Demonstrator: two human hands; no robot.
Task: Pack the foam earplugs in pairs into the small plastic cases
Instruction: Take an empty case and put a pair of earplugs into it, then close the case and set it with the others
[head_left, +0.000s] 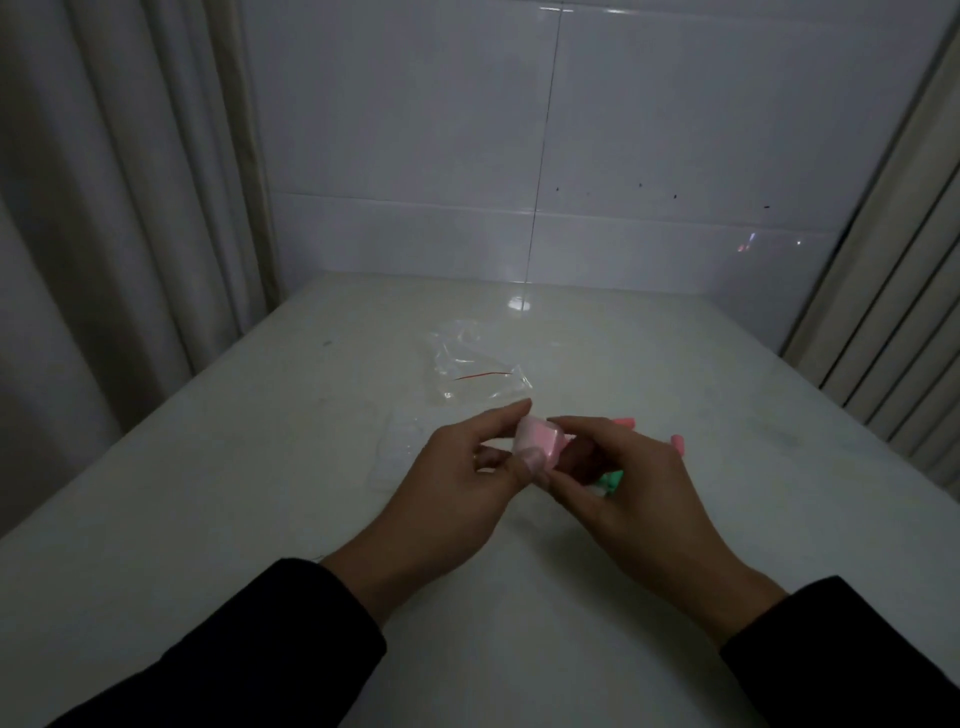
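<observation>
Together, the left hand (462, 467) and right hand (618, 467) pinch 1 small pink case (537, 439) above the table (208, 519).

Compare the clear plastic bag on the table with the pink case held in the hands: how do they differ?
The clear plastic bag lies crumpled on the table, untouched; the pink case is pinched between the left hand and right hand. The bag is see-through with a red strip; the case looks pale pink and boxy. Both are plastic.

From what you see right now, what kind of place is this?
Probably a plain indoor work corner, not a workshop. A bare white table stands against a glossy white tiled wall, with pale curtains hanging on both sides. The light is dim.
</observation>
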